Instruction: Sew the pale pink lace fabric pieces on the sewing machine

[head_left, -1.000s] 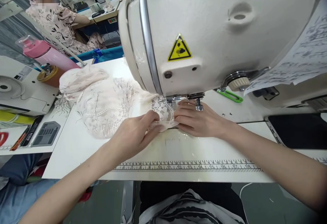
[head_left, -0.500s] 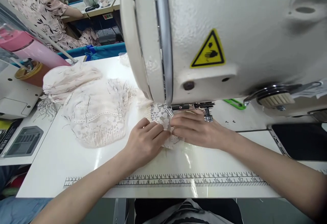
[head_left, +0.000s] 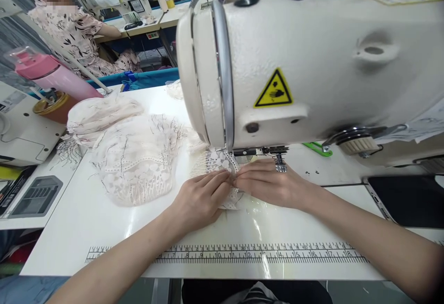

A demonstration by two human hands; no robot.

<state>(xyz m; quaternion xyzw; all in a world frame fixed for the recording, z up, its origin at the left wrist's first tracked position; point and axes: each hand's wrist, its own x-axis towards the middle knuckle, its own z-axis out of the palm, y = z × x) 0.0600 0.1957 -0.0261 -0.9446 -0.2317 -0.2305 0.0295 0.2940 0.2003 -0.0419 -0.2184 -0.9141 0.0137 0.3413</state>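
Note:
A piece of white lace fabric (head_left: pixel 219 160) lies under the head of the sewing machine (head_left: pixel 277 50). My left hand (head_left: pixel 204 197) pinches the lace from the left, its fingertips bent together. From the right, my right hand (head_left: pixel 270 181) grips the same lace, and both sets of fingertips nearly meet just in front of the presser area. The needle is hidden behind the machine head and my fingers. A small metal screw fitting (head_left: pixel 280 163) hangs above my right hand.
Pale lace pieces (head_left: pixel 135 165) with loose threads lie to the left. A pink bottle (head_left: pixel 57 75) and a brown pot (head_left: pixel 53 107) stand behind them. At right are a green thread snipper (head_left: pixel 319 149) and a black phone (head_left: pixel 409 200). A printed ruler (head_left: pixel 222 254) runs along the front edge. Another person (head_left: pixel 69 36) sits beyond.
The camera view has tilted up, so more of the machine shows. My left fingers have flattened and moved forward on the lace, close to my right fingertips.

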